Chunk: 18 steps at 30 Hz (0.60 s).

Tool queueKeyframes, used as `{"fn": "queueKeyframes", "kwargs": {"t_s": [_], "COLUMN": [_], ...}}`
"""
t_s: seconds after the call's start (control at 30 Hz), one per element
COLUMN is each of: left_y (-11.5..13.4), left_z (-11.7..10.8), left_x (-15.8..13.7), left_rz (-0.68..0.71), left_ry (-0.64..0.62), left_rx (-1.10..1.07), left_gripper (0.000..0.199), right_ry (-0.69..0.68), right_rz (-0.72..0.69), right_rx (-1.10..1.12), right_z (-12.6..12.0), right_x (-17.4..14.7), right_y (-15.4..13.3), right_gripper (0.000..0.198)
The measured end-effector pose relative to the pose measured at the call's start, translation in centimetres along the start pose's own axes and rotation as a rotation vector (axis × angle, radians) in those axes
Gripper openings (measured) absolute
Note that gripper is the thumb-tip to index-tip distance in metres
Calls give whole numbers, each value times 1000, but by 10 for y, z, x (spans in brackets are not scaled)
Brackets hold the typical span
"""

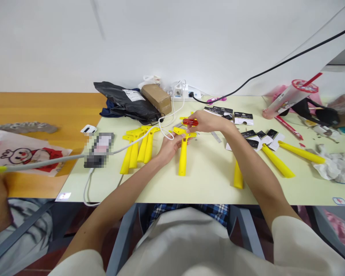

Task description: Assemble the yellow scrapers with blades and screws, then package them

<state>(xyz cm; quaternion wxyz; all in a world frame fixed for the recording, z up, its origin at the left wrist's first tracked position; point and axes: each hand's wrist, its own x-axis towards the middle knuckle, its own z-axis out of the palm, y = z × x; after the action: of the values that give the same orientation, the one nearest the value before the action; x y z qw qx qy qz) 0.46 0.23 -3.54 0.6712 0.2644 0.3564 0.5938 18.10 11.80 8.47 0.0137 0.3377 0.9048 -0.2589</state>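
Note:
My left hand point(171, 147) is closed around the head of a yellow scraper point(183, 157), whose handle points toward me over the table. Above that head, my right hand point(206, 122) grips a tool with a translucent red handle, which looks like a screwdriver point(190, 122). Its tip is too small to make out. Several more yellow scrapers point(135, 147) lie in a group left of my left hand. Just beyond my hands another yellow head piece point(184, 118) is partly hidden. A thin metal blade point(216, 137) rests under my right wrist.
Black-and-white cards point(248, 140) and loose yellow handles point(277, 161) lie to the right. A white cable point(138, 138) crosses from a phone-like blurred device point(99, 149). At the back are a black bag point(126, 101), a cardboard box point(156, 98) and a power strip point(181, 92). A plastic cup point(290, 99) leans right.

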Motion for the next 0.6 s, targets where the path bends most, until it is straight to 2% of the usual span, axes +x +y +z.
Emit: {"fn": "queueKeyframes", "kwargs": {"t_s": [0.13, 0.23, 0.3, 0.43, 0.6], "left_y": [15, 32, 40, 46, 44], "left_z": [-7, -14, -17, -16, -14], "left_x": [7, 11, 12, 11, 9], "left_rz": [101, 187, 200, 201, 197], "left_ry": [94, 132, 164, 216, 183], "left_rx": [-46, -41, -42, -54, -31], "left_gripper": [22, 16, 12, 11, 12], "right_ry": [110, 161, 97, -156, -221], "right_rz": [6, 48, 59, 46, 55], "right_rx": [-24, -59, -101, -94, -89], "right_z": [-1, 1, 6, 20, 35], "right_x": [0, 4, 9, 19, 27], "right_y": [5, 13, 17, 16, 10], "right_gripper": [36, 24, 18, 20, 26]}}
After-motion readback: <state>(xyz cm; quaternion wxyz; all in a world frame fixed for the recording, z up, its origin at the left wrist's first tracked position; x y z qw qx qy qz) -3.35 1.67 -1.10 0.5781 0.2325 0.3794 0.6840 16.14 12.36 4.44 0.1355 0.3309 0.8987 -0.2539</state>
